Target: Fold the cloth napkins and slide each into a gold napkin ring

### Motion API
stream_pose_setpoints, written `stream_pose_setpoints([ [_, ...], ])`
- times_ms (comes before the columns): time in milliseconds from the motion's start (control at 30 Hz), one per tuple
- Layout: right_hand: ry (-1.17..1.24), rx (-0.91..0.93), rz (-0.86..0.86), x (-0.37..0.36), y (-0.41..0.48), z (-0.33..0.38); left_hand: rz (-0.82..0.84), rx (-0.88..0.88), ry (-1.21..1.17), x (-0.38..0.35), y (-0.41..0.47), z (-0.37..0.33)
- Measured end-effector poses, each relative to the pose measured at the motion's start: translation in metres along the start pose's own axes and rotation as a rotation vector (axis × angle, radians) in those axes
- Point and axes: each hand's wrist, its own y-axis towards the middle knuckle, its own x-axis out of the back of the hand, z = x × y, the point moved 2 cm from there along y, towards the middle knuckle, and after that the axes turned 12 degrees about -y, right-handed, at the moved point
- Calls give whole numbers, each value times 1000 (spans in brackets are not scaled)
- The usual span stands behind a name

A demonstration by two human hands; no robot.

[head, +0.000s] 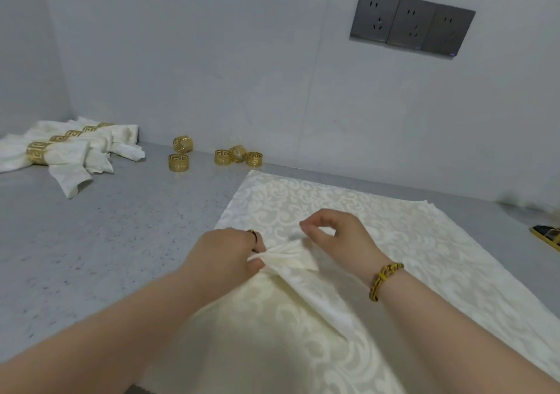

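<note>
Before me: bench (pixel 91 242) and wall (pixel 212 60)
The grey speckled bench meets the pale wall; three dark sockets (pixel 412 23) sit side by side high on it, and a yellow-edged dark thing (pixel 547 236) lies far right.

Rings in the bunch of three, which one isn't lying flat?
The middle ring; it's tipped up, while the left ring and right ring sit flat.

The left forearm (pixel 106 333) and right forearm (pixel 469 327) are bare. A braided yellow-and-black cord bracelet (pixel 385 281) circles the right wrist. The left hand (pixel 221 257) wears what seems a dark, thin ring (pixel 254 236).
</note>
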Motion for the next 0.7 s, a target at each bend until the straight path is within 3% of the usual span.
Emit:
stream_pose_setpoints([
  [367, -530, -49, 178, -54, 186, -20, -61, 180, -232, -11, 17, 64],
  [433, -581, -49, 196, -69, 224, -20, -81, 132, -216, -15, 24, 71],
  [700, -686, 14, 122, -114, 304, -18, 3, 272, -185, -4, 31, 82],
])
